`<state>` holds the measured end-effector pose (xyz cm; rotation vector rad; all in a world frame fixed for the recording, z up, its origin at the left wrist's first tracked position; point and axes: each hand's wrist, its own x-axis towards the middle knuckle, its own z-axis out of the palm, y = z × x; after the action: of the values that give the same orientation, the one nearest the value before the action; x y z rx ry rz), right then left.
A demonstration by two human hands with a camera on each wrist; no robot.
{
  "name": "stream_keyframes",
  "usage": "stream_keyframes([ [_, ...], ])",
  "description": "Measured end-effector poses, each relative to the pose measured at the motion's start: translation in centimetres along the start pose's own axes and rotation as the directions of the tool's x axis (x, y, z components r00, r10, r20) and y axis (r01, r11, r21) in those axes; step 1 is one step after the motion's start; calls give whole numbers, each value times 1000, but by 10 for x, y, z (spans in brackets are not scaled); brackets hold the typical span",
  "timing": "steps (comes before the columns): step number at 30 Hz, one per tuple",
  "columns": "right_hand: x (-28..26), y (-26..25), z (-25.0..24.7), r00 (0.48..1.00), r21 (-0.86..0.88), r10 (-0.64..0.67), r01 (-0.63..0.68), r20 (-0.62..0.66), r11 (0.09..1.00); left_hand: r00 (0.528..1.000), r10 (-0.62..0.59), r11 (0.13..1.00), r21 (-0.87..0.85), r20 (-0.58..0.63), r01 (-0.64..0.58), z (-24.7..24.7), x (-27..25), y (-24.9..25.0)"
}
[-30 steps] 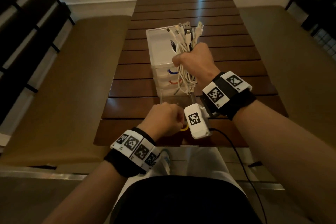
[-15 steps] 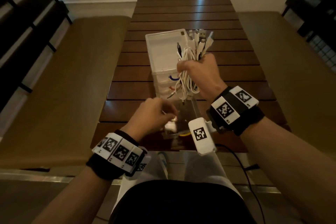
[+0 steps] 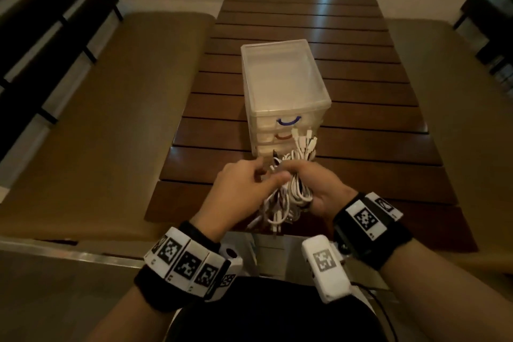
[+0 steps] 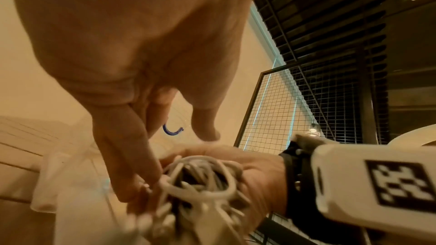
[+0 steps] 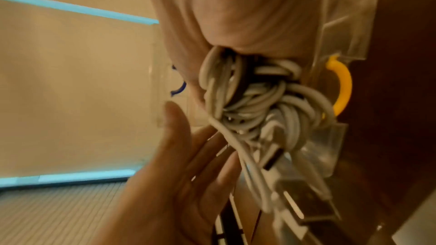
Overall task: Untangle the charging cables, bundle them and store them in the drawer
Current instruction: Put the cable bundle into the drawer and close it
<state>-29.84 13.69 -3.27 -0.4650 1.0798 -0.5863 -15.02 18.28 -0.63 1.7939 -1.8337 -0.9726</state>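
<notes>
Right now we're at the storing step: our right hand [image 3: 316,189] is fisted round the cables [image 3: 297,194], already bundled, plugs poking out past the knuckles. Left hand [image 3: 244,189] lies fingers straight against the bundle's left side, steadying it (not gripping, as far as we can tell). Drawer unit [image 3: 283,86] sits just beyond both hands. Next, probably: lower the bundle into the pulled-out yellow-handled drawer [image 5: 343,85] beneath the fist, tucking loose ends.
</notes>
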Motion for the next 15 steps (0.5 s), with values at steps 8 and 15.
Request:
stream_keyframes([
  [8,18,-7,-5,998,-152,60,-60,0,987,1000,-6,986,168,11,4,19,9,11],
  [15,26,0,-8,960,-415,-256,189,-113,890,999,-51,978,-204,7,52,31,9,1],
])
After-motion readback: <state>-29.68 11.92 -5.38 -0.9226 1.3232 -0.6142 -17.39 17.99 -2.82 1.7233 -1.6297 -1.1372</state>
